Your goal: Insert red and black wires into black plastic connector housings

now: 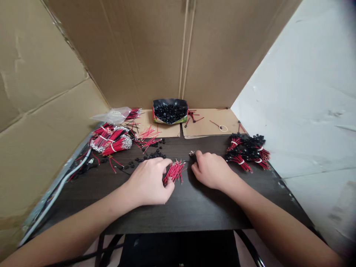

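Note:
My left hand (151,180) curls around a loose bunch of short red wires (175,170) on the dark table, its thumb and forefinger pressed to the bunch's near and far sides. Their bare ends look silvery. To the right, my right hand (211,168) is closed on a small bunch of black wires (192,156) with shiny tips; most of that bunch is hidden by the fingers. Small black connector pieces (155,155) lie scattered just beyond my left hand.
A box of black pieces (170,113) stands at the back on flat cardboard (205,128). Tied red wire bundles (111,140) and a plastic bag (114,115) are at left, beside a grey cable (63,181). Tied black-ended bundles (249,154) sit at right. Cardboard walls (144,52) enclose the table.

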`<state>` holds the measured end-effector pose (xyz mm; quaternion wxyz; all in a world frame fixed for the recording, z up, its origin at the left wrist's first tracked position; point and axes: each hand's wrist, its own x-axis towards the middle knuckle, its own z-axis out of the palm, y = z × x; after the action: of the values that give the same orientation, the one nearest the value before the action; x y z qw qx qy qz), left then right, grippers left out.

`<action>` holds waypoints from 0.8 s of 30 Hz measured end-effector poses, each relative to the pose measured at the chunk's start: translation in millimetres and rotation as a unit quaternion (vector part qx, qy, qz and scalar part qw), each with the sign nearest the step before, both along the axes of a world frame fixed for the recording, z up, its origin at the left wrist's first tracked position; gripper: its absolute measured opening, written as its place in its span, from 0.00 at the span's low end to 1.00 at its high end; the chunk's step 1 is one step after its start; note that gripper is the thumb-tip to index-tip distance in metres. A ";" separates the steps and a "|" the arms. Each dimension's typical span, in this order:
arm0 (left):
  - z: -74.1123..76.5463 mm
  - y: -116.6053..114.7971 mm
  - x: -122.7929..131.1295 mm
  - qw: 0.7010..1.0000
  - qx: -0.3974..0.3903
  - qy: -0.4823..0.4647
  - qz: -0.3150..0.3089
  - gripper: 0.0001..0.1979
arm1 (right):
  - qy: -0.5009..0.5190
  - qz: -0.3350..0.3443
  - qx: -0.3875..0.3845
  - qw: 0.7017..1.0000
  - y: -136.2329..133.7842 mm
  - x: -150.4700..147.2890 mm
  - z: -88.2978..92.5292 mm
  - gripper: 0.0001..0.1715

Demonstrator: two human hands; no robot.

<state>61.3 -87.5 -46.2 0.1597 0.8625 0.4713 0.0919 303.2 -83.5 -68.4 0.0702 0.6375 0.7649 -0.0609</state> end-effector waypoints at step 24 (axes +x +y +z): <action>-18.5 -0.7 15.8 0.997 -0.003 0.064 0.048 0.25 | 0.060 0.018 -0.020 0.998 -12.7 -30.1 -1.5 0.14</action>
<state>77.0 -88.2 -64.6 0.1271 0.8423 0.5220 0.0431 273.1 -96.2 -69.9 0.0376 0.6170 0.7779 -0.1130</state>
